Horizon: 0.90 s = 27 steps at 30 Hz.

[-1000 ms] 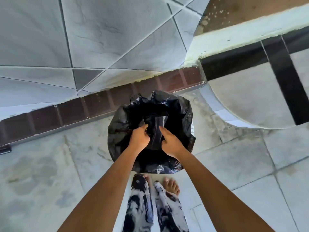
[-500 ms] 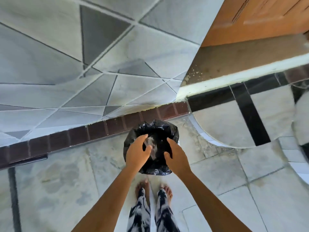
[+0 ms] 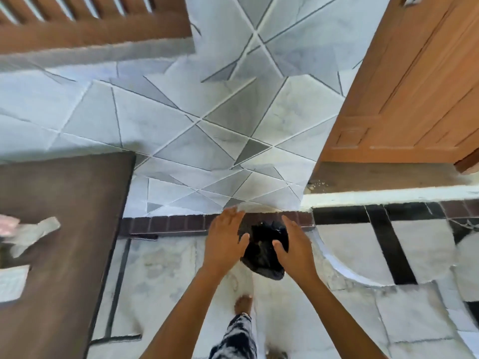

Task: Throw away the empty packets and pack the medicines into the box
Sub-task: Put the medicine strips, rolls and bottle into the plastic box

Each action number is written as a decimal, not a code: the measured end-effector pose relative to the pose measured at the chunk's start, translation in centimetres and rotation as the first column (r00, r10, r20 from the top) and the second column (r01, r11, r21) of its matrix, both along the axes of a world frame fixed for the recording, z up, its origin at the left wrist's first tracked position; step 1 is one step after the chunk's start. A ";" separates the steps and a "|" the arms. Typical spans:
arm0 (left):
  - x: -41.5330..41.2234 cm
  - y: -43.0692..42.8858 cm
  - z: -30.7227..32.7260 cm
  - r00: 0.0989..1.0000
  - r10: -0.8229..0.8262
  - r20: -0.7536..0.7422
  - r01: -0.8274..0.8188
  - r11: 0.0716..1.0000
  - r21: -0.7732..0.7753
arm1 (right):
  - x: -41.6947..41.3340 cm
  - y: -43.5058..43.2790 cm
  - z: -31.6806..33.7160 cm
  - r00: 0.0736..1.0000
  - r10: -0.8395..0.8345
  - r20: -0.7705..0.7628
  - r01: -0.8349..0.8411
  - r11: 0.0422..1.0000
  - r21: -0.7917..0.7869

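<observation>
- Floor (image 3: pixel 168 268): pale stone tile, dark brick strip where it meets the patterned wall; orange wooden door (image 3: pixel 404 94) at upper right.
- Table (image 3: pixel 59 229): dark brown, at left edge of view. Blurred packets (image 3: pixel 31 233) and a white paper item (image 3: pixel 11 282) lie on it, well apart from the bin. No box seen.
- Black bin bag (image 3: pixel 264 251): on the floor near the wall, mouth open upward; contents too dark to tell.
- Left hand (image 3: pixel 225 242): fingers spread, palm down, above the bag's left side, holding nothing.
- Right hand (image 3: pixel 294 247): likewise spread and empty, above the bag's right side.
- Progress, judged: disposal looks done or nearly so; sorting and packing the medicines at the table remains.
- Writing: none legible; table items too blurred.
</observation>
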State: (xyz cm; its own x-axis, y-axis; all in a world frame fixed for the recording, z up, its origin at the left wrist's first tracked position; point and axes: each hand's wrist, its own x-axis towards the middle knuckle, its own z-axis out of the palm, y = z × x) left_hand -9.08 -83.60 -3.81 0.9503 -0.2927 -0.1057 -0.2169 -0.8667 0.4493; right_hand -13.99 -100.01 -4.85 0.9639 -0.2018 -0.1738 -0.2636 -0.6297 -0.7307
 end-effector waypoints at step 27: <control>-33.6 37.5 14.0 0.492 0.804 0.335 -0.832 0.547 -0.092 | -18.4 39.9 13.6 0.534 0.745 0.401 -0.767 0.626 -0.141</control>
State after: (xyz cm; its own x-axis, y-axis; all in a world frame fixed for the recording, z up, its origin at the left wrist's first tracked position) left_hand -42.68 -46.09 10.20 0.7380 0.6284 0.2459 0.4990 -0.7535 0.4281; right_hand -32.38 -60.13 8.74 0.7310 0.6319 0.2576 0.6024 -0.4202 -0.6786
